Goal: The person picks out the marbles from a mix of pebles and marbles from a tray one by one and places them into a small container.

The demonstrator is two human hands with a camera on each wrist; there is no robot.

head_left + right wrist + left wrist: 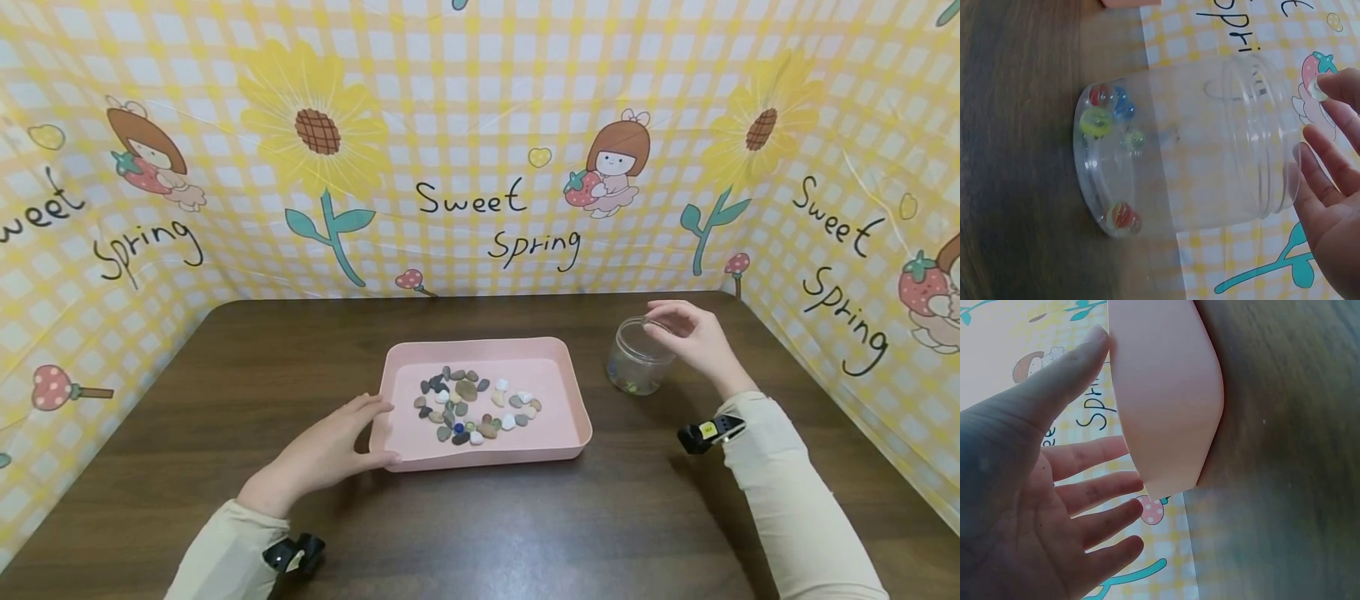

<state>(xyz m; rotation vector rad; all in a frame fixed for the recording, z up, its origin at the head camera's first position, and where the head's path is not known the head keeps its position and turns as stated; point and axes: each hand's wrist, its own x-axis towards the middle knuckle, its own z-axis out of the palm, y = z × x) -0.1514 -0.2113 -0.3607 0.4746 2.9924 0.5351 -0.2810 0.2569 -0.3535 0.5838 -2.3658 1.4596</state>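
Note:
My right hand (693, 337) pinches a small clear, greenish glass marble (1317, 89) between thumb and index finger, just above the mouth of a clear plastic jar (637, 367). Its other fingertips are right at the jar's rim in the right wrist view. Several glass marbles (1095, 122), in red, blue and yellow-green, lie on the jar's bottom. On the other side, my left hand (326, 446) rests against the left end of a pink tray (555, 417), fingers spread and fairly straight at its rim. Pebbles (467, 391) and a few marbles (459, 428) lie in the tray.
The tray and the uncovered jar stand on a dark brown wooden table (480, 533), the jar to the right of the tray. A yellow checked cloth (465, 100) printed with flowers and lettering walls off the back and both sides.

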